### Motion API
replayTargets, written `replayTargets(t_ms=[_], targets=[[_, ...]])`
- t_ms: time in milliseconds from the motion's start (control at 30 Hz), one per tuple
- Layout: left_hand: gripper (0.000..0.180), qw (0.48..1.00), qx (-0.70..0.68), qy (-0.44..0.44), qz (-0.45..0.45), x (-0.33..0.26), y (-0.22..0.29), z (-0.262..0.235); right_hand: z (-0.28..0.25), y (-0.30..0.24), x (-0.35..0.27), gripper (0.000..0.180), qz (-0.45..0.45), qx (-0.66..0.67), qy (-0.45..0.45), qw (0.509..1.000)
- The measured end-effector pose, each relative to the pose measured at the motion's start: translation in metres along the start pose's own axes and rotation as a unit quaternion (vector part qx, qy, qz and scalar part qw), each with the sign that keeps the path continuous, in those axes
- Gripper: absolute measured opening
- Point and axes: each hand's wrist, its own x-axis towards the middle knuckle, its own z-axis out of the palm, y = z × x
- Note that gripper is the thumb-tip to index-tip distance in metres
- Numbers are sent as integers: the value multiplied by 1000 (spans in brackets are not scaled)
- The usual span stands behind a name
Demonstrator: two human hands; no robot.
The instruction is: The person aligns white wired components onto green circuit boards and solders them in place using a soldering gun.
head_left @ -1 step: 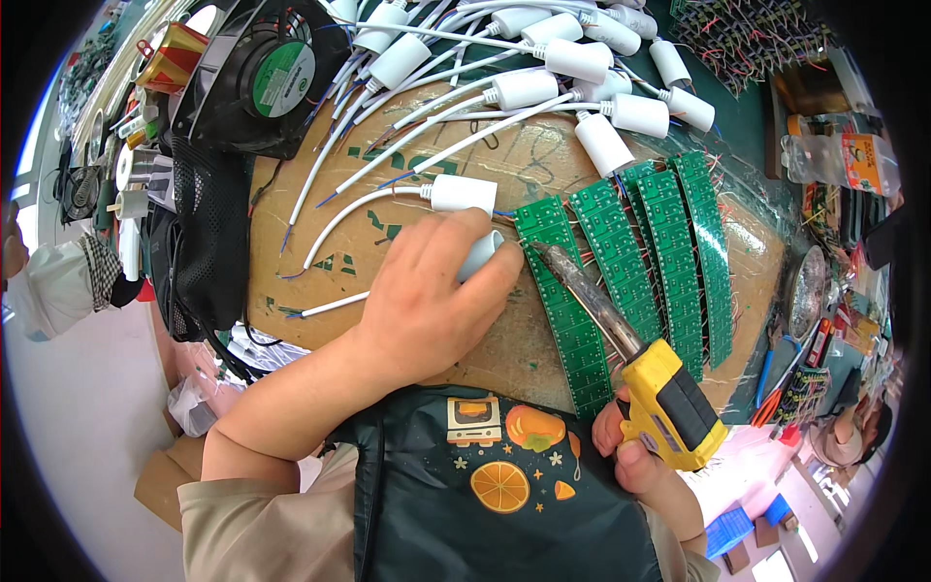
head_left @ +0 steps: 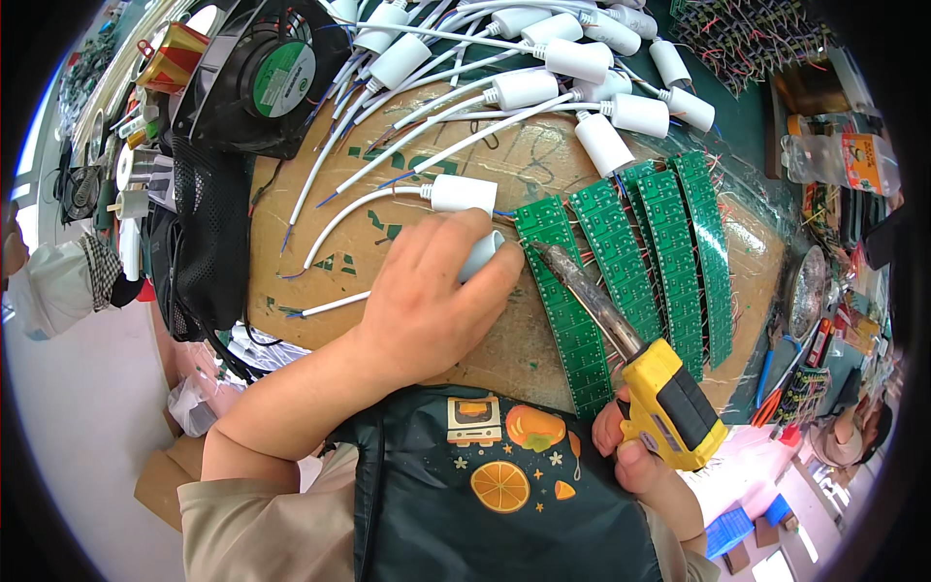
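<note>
Soldering iron [head_left: 621,339], yellow grip, sits in my right hand [head_left: 635,456] near the lower right corner of the cardboard sheet [head_left: 291,281]. Fingers are wrapped shut around the grip. The dark tip slants up and left and ends at the upper part of the leftmost green circuit strip [head_left: 582,369], at or just over its left edge. I cannot tell from this view whether tip and strip actually touch.

Left hand [head_left: 427,301] lies palm down at the middle of the cardboard. Its fingers are closed over a white plastic housing [head_left: 482,257] and press it to the sheet. Only the housing's right end shows past the fingertips, just beside the strip's left edge. A thin white cable runs out from under the hand toward the cardboard's left edge.

Compared with the other frame, I find no change: left hand on the housing, iron tip at the same strip, same angle. Both hands read as held steady at one joint.

Surroundings:
- Three more green strips [head_left: 679,252] fan out along the right half of the cardboard, close together, with fine wires at their top ends.
- A second white housing [head_left: 464,192] lies just above the left hand, apart from it.
- A cluster of white housings on cables [head_left: 524,87] spreads across the top edge.
- A black fan [head_left: 276,78] stands at the top left corner.
- A plastic bottle [head_left: 834,155] lies off the right edge, well apart from the hands.
- A dark apron with fruit prints [head_left: 485,514] hangs below the near edge.
</note>
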Motion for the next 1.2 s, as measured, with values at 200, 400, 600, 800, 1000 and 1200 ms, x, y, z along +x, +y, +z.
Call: replayTargets(t_ms=[200, 400, 600, 800, 1000, 1200], targets=[[35, 1000, 21, 8, 9, -1, 1, 4, 1, 0, -1, 23, 8, 15, 10, 1000], [33, 1000, 26, -2, 14, -1, 1, 4, -2, 1, -1, 22, 15, 28, -6, 999], [41, 1000, 20, -1, 7, -1, 2, 4, -4, 1, -3, 21, 18, -73, 9, 997], [41, 1000, 23, -6, 7, -1, 3, 4, -2, 3, -4, 23, 1, 30, -5, 1000], [35, 999, 41, -5, 17, 0, 2, 5, 6, -5, -1, 26, 4, 108, 12, 994], [31, 998, 59, -2, 22, 0, 2, 5, 5, -3, -3, 28, 1, 103, 16, 995]])
